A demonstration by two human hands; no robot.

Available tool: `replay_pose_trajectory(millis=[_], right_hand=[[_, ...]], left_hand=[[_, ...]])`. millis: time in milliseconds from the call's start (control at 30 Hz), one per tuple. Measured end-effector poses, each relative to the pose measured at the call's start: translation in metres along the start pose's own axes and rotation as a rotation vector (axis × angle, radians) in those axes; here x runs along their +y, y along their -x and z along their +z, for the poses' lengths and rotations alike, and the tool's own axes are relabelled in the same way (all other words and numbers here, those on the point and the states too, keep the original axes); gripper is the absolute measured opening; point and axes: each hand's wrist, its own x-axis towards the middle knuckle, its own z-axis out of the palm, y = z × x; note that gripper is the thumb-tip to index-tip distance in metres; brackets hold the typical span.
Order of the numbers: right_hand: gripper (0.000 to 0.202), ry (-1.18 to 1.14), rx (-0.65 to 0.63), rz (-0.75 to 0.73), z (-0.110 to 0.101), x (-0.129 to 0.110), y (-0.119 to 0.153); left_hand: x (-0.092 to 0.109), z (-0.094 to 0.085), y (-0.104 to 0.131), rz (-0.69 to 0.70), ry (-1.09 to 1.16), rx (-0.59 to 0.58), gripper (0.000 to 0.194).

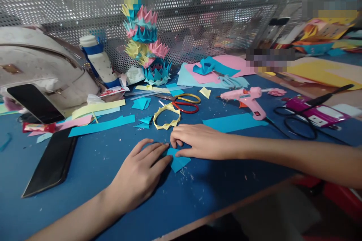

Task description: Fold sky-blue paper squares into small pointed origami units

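A small piece of blue paper (pixel 180 161) lies on the table just in front of me. My left hand (pixel 143 167) holds its left edge, thumb and fingertips on the paper. From the right, my right hand (pixel 198 141) bends its fingers over the upper edge, thumb on the sheet; the fingertips partly hide the paper. Just beyond my hands lies a yellow folded-paper ring (pixel 166 127). Beside the ring are small blue folded pieces (pixel 144 121) and scissors (pixel 185 107) with one yellow and one red handle.
A pink glue gun (pixel 250 99) and a blue paper strip (pixel 234 122) lie to the right, near a purple box (pixel 313 111) with black cable. At the back stands a folded-paper tower (pixel 148 41). Left are a phone (pixel 35 103), bottle (pixel 98 60) and bag (pixel 42 60).
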Motion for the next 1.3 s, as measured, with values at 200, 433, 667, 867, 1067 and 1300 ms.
replay_pose_trajectory(millis=[200,433,667,867,1067,1300], right_hand=[[0.003,0.009,-0.005,-0.025,-0.002,0.001,-0.005],[0.023,-0.137,0.021,-0.285,-0.009,0.008,-0.015],[0.017,-0.179,0.004,-0.196,-0.003,0.008,-0.022],[0.014,-0.244,0.118,-0.070,0.003,0.018,-0.015],[0.003,-0.185,0.286,-0.203,0.015,0.031,-0.008],[0.018,-0.008,0.342,-0.624,0.020,0.047,-0.005]], left_hand=[[-0.003,-0.003,0.000,-0.008,0.015,0.046,0.034],[0.004,-0.010,-0.005,0.162,0.074,0.047,0.035],[0.007,-0.006,-0.003,0.096,-0.029,0.015,0.037],[0.005,-0.003,-0.001,0.080,-0.076,-0.021,0.037],[0.006,-0.003,-0.001,0.069,-0.097,-0.030,0.039],[0.005,-0.001,0.001,0.028,-0.068,-0.045,0.041]])
